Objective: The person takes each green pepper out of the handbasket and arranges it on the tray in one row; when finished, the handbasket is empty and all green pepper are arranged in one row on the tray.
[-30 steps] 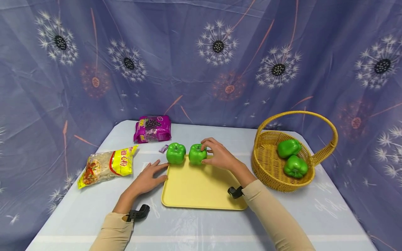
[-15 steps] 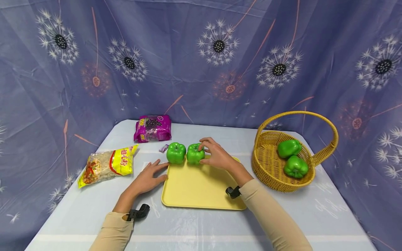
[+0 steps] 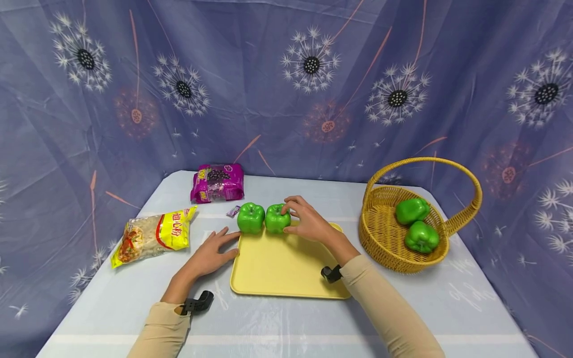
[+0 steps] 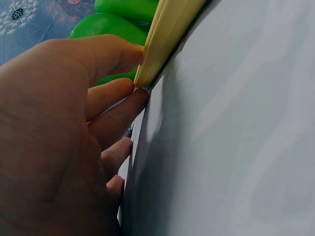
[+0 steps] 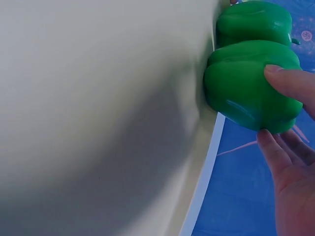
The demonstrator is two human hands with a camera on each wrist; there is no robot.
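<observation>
My right hand (image 3: 309,222) holds a green bell pepper (image 3: 275,219) at the far edge of the yellow tray (image 3: 286,268). In the right wrist view, the thumb lies on this pepper (image 5: 246,83) and the fingertips touch its side. A second green bell pepper (image 3: 250,219) stands just left of it, at the tray's far left corner. My left hand (image 3: 209,255) rests beside that corner with fingers extended. From the left wrist, the thumb tip meets the tray rim (image 4: 160,44) and two fingertips reach its side.
To the right stands a wicker basket (image 3: 380,248) with a tall handle, holding two green bell peppers (image 3: 422,237). A yellow noodle bag (image 3: 154,237) lies at left. Farther back are a purple grape-printed packet (image 3: 218,184) and a small purple wrapped piece (image 3: 233,212).
My right hand has slid its bell pepper slightly left, up close to the other pepper on the tray. The left hand has stayed at the tray's edge.
</observation>
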